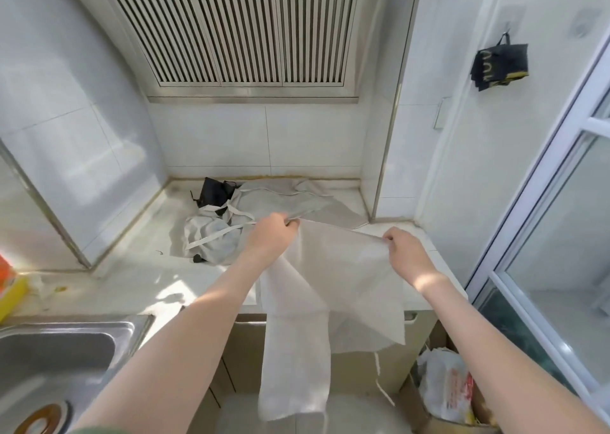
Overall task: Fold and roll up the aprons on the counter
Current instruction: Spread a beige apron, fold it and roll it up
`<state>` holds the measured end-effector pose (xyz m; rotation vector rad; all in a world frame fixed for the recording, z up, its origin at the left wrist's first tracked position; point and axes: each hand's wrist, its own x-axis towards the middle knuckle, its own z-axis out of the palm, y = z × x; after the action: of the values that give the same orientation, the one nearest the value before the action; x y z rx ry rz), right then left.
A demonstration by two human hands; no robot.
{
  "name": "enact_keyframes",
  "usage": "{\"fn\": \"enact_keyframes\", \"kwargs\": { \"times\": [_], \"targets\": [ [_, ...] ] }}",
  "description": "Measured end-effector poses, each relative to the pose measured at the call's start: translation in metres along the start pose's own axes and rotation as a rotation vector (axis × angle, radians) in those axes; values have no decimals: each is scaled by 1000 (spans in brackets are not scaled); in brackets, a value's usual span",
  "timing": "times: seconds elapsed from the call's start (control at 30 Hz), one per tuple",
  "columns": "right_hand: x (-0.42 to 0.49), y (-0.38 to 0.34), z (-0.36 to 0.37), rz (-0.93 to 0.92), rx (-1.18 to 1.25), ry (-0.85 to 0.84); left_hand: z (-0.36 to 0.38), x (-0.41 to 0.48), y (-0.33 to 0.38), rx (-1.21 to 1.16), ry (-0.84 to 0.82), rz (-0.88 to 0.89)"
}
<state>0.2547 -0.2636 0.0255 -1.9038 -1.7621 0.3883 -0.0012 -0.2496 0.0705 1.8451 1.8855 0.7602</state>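
Note:
A pale beige apron hangs in front of the counter's edge, stretched between both hands. My left hand pinches its upper left corner. Its upper right corner is pinched by my right hand. The apron's lower part drops below the counter, with a thin tie dangling at its right. Behind the hands, another beige apron lies spread on the counter. A crumpled white apron with loose straps sits to its left, and a black apron is bunched in the back corner.
A steel sink is set in the counter at lower left, with a yellow and orange object beyond it. A box holding a plastic bag stands on the floor at right. A glass door and a hanging black bag are on the right.

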Motion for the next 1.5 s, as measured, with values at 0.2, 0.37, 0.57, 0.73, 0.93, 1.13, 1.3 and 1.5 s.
{"fn": "enact_keyframes", "kwargs": {
  "times": [0.2, 0.37, 0.57, 0.73, 0.93, 1.13, 1.3, 1.5],
  "targets": [
    [-4, 9, 6, -42, -387, -22, -8, 9, -14, 33, -34, 86],
    [-13, 27, 21, 161, -391, -204, -10, 14, -28, 36, -117, 111],
    [-8, 15, 31, 359, 80, -114, -13, 5, -33, 293, -684, 100],
    [-8, 3, 33, 246, 214, 189, -5, 7, -52, 494, -733, 60],
    [1, 13, 34, 123, 132, 363, 5, 8, -71, 256, -444, -21],
    [0, 37, 42, 85, -43, 371, 19, 6, -90, 128, -171, -146],
    [-13, 36, 59, 125, -96, 313, 33, -8, -63, -99, 81, -169],
    [-23, 31, 68, 134, -78, 302, 47, -17, -52, -17, 86, -101]
  ]
}}
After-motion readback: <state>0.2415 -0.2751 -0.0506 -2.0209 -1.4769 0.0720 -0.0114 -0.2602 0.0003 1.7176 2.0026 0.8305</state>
